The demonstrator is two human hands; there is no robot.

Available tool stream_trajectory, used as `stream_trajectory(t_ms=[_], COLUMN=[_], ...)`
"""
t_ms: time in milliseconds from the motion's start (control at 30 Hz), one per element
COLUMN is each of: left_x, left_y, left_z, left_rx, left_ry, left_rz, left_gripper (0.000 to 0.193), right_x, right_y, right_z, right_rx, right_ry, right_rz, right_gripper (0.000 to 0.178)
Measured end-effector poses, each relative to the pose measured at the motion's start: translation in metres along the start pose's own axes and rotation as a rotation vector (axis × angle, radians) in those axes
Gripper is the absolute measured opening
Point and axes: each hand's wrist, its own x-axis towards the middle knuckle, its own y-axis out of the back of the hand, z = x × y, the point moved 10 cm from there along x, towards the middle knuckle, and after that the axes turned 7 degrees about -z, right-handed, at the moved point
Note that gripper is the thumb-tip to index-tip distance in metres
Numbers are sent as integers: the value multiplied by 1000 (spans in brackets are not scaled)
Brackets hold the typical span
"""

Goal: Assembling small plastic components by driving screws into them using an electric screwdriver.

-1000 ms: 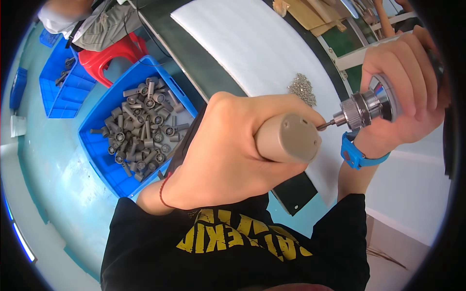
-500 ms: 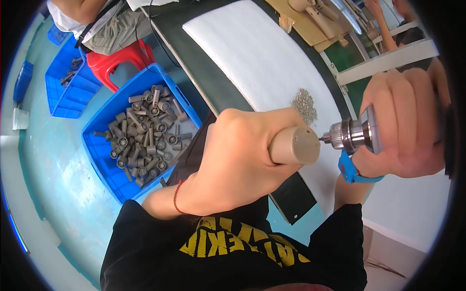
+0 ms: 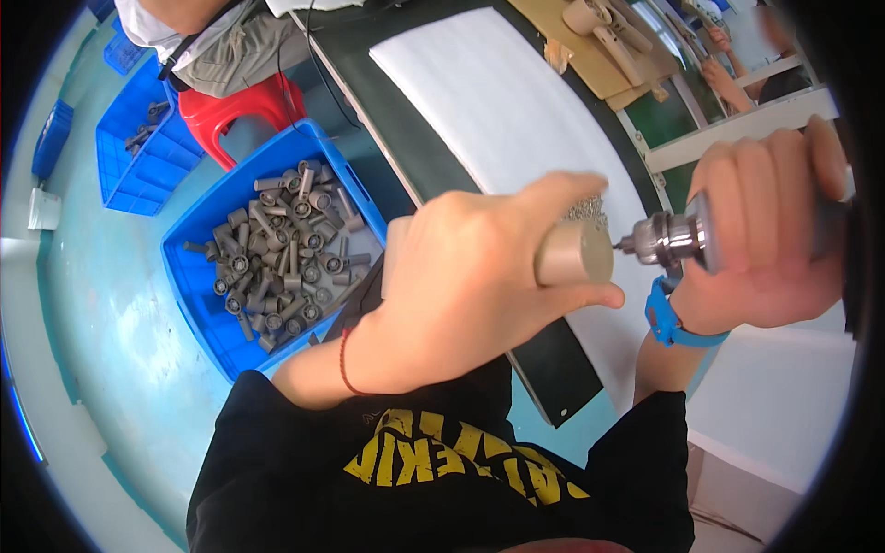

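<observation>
One beige cylindrical part (image 3: 584, 255) in the left hand (image 3: 461, 281), a metal-nosed driver (image 3: 666, 239) in the right hand (image 3: 761, 240).

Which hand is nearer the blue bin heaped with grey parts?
Left. The left hand, around a beige part, is just right of the blue bin in view; the right hand, gripping a screwdriver, is farther right, beyond the left hand.

beige cylindrical part (image 3: 579, 258), round end toward a silver-nosed driver (image 3: 666, 239), bit (image 3: 624, 244) close, contact unclear
</observation>
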Motion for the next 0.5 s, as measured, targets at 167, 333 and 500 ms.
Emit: stream_trajectory(t_ms=[167,333,500], left_x=[-8,-16,-19], left_y=[0,-13,-10], left_z=[-24,-24,-21], left_rx=[-124,-222,-272], left_ry=[143,108,88], left_rz=[-124,-237,-224], left_gripper=[67,31,23], right_x=[-3,3,9], right_y=[10,-6,-13], right_z=[-13,11,25], right_rx=[-11,-10,-21], right_ry=[-32,-62,-85], right_rz=[39,66,87], right_gripper=[25,24,23])
